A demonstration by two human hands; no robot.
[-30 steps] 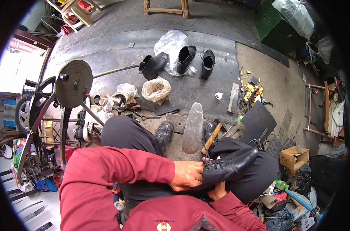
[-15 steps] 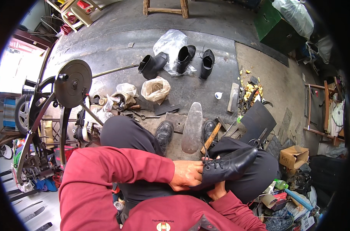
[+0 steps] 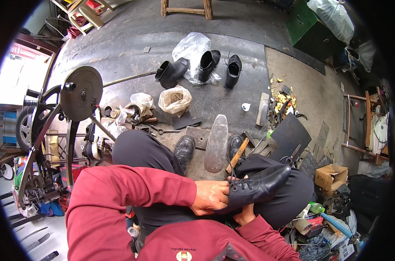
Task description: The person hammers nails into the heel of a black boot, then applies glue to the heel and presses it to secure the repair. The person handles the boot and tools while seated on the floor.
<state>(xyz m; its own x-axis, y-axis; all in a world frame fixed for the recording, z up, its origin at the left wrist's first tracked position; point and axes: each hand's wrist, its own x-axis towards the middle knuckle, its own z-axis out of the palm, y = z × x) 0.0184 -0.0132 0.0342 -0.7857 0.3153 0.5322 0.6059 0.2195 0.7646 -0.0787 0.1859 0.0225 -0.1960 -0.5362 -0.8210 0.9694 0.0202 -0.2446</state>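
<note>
A black lace-up leather shoe (image 3: 267, 183) lies across my right thigh, its toe pointing to the right and its laces hanging loose. My left hand (image 3: 211, 196) is closed at the shoe's opening, with the fingertips hidden by the leather. From below, my right hand (image 3: 244, 215) wraps the shoe near its heel; most of its fingers are out of sight. Just beyond the shoe, a hammer (image 3: 238, 155) with a wooden handle leans beside my foot. An upright metal shoe last (image 3: 216, 144) stands between my feet.
At the left rises a hand-wheel sewing machine (image 3: 81, 93). Several black shoes (image 3: 233, 73) stand ahead on the dark mat, near an open bag (image 3: 175, 101). Scissors (image 3: 292, 155) and a black sheet (image 3: 290, 135) lie to the right, with a cardboard box (image 3: 331, 176) and clutter beyond.
</note>
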